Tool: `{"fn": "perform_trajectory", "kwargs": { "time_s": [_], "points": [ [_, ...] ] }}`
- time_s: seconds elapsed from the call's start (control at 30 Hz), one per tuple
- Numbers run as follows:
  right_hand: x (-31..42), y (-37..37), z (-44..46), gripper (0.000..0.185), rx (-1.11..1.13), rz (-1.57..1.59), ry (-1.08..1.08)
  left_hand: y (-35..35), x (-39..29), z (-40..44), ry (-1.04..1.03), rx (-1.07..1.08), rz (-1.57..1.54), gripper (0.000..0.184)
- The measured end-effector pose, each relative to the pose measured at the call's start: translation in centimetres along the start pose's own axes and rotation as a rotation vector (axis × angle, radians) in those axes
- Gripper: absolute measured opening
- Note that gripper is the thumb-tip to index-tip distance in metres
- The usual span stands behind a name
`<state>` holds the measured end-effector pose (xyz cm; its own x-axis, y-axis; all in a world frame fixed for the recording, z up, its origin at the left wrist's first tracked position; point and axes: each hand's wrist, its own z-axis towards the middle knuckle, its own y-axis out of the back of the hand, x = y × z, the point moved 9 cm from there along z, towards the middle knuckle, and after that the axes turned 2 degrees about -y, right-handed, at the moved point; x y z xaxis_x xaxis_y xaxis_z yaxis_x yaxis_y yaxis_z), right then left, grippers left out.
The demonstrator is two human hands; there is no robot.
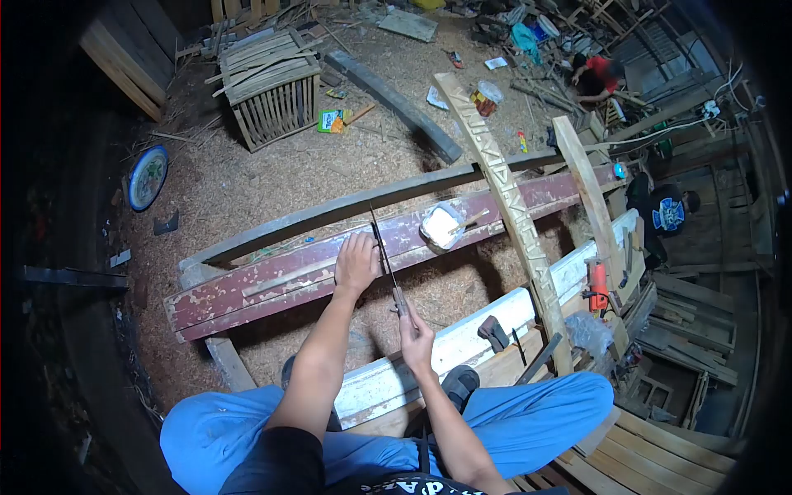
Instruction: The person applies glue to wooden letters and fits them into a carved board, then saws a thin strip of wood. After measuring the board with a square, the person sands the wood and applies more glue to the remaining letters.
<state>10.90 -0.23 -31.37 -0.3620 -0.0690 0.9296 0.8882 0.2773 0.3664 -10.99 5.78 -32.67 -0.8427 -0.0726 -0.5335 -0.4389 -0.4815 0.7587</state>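
Observation:
My right hand (415,337) is closed around the handle of a hand saw (383,249), whose narrow dark blade points away from me across a maroon plank with peeling paint (223,299). Just left of the blade, my left hand (356,262) presses down with bent fingers on a thin wooden strip (289,278) lying along that plank. The strip's end under my hand is hidden. To the right of the saw, a white tub (442,226) with a stick across it stands on the same plank.
A carved beam (503,186) crosses the planks at right. Near my knees are a white-painted beam (470,340), a hammer head (493,332) and an orange power tool (598,287). A slatted crate (272,87) sits on the shaving-covered floor. Two people are at far right.

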Motion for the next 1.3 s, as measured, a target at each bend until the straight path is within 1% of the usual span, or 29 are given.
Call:
{"fn": "perform_trajectory", "kwargs": {
  "time_s": [0.03, 0.1, 0.13, 0.17, 0.2, 0.27, 0.3, 0.37, 0.4, 0.43, 0.47, 0.5, 0.53, 0.57, 0.6, 0.63, 0.67, 0.7, 0.73, 0.77, 0.83, 0.87, 0.97, 1.0, 1.07, 1.17, 1.23, 1.27, 1.3],
  "points": [
    [1.8, 0.4, 0.5, 0.042, 0.000, -0.004, 0.016, 0.1, 0.4, 0.0, 0.019, -0.019, -0.015, 0.018],
    [1.9, 0.3, 0.3, 0.048, 0.051, 0.049, -0.295, 0.5, 0.0, -0.4, 0.015, -0.052, 0.010, 0.021],
    [2.8, -0.3, 1.8, 0.048, -0.048, 0.053, -0.170, 1.5, 0.0, -0.9, 0.025, -0.074, 0.005, 0.023],
    [2.7, -0.9, 2.7, 0.048, -0.040, 0.051, -0.161, 2.3, 0.1, -1.3, 0.037, -0.096, 0.003, 0.025],
    [4.1, -1.3, 3.8, 0.048, -0.062, -0.085, -0.072, 2.6, 1.1, -2.3, 0.098, -0.134, 0.037, 0.027],
    [6.1, -2.5, 5.7, 0.046, -0.110, -0.281, 0.079, 3.5, 2.5, -3.8, 0.119, -0.136, 0.059, 0.025],
    [6.3, -3.3, 6.6, 0.045, -0.073, -0.332, 0.015, 3.9, 3.6, -4.3, 0.132, -0.121, 0.075, 0.024],
    [5.2, -4.8, 8.8, 0.045, -0.074, -0.418, 0.154, 4.9, 5.1, -4.8, 0.179, -0.134, 0.118, 0.021],
    [5.1, -5.4, 9.6, 0.047, -0.067, -0.549, 0.177, 5.6, 6.1, -4.9, 0.254, -0.172, 0.122, 0.020],
    [5.2, -6.0, 10.0, 0.049, -0.041, -0.605, 0.189, 6.3, 7.1, -5.1, 0.323, -0.209, 0.123, 0.019],
    [4.4, -7.3, 10.3, 0.054, 0.055, -0.640, 0.170, 6.6, 7.4, -5.0, 0.318, -0.209, 0.133, 0.019],
    [3.6, -8.6, 10.3, 0.061, 0.147, -0.678, 0.152, 6.8, 7.7, -5.0, 0.340, -0.209, 0.070, 0.018],
    [3.3, -8.7, 10.1, 0.061, 0.140, -0.675, 0.151, 6.8, 8.0, -5.0, 0.361, -0.209, 0.002, 0.018],
    [3.2, -9.0, 9.7, 0.069, 0.153, -0.687, 0.203, 6.8, 7.9, -4.8, 0.353, -0.209, -0.001, 0.018],
    [3.4, -9.2, 9.6, 0.079, 0.166, -0.704, 0.256, 6.6, 8.1, -4.8, 0.393, -0.205, -0.026, 0.017],
    [3.2, -9.1, 9.8, 0.079, 0.164, -0.712, 0.258, 6.3, 8.3, -4.8, 0.439, -0.203, -0.054, 0.017],
    [3.4, -9.2, 9.7, 0.084, 0.153, -0.776, 0.321, 6.4, 8.2, -4.7, 0.439, -0.256, -0.057, 0.016],
    [3.7, -9.3, 9.4, 0.091, 0.143, -0.839, 0.381, 6.3, 7.8, -4.4, 0.445, -0.250, -0.067, 0.016],
    [3.3, -9.1, 9.7, 0.085, 0.145, -0.831, 0.317, 6.1, 7.7, -4.3, 0.482, -0.233, -0.106, 0.015],
    [3.3, -8.8, 9.8, 0.085, 0.145, -0.837, 0.311, 6.1, 7.6, -4.1, 0.518, -0.216, -0.142, 0.015],
    [4.5, -8.4, 9.9, 0.077, 0.129, -0.724, 0.296, 5.6, 7.3, -3.7, 0.508, -0.201, -0.169, 0.015],
    [4.6, -8.0, 9.8, 0.071, 0.112, -0.714, 0.235, 5.4, 7.1, -3.6, 0.512, -0.209, -0.181, 0.016],
    [4.3, -7.5, 9.3, 0.075, 0.124, -0.698, 0.217, 5.2, 6.3, -3.2, 0.529, -0.215, -0.214, 0.018],
    [4.5, -7.2, 9.2, 0.073, 0.117, -0.662, 0.235, 4.9, 6.5, -3.1, 0.553, -0.190, -0.178, 0.018],
    [4.4, -6.9, 9.1, 0.068, 0.112, -0.693, 0.236, 4.3, 6.8, -2.7, 0.582, -0.148, -0.154, 0.019],
    [4.0, -6.8, 8.7, 0.066, 0.118, -0.745, 0.179, 4.9, 5.7, -1.4, 0.522, -0.129, -0.120, 0.021],
    [5.1, -6.7, 8.3, 0.064, 0.044, -0.804, 0.247, 5.2, 5.5, -1.1, 0.528, -0.104, -0.107, 0.022],
    [4.6, -6.6, 8.3, 0.058, 0.043, -0.807, 0.164, 5.3, 5.4, -0.9, 0.539, -0.066, -0.063, 0.017],
    [4.8, -6.8, 8.3, 0.058, 0.051, -0.808, 0.166, 5.1, 5.6, -1.0, 0.550, -0.029, -0.022, 0.012]
  ]
}}
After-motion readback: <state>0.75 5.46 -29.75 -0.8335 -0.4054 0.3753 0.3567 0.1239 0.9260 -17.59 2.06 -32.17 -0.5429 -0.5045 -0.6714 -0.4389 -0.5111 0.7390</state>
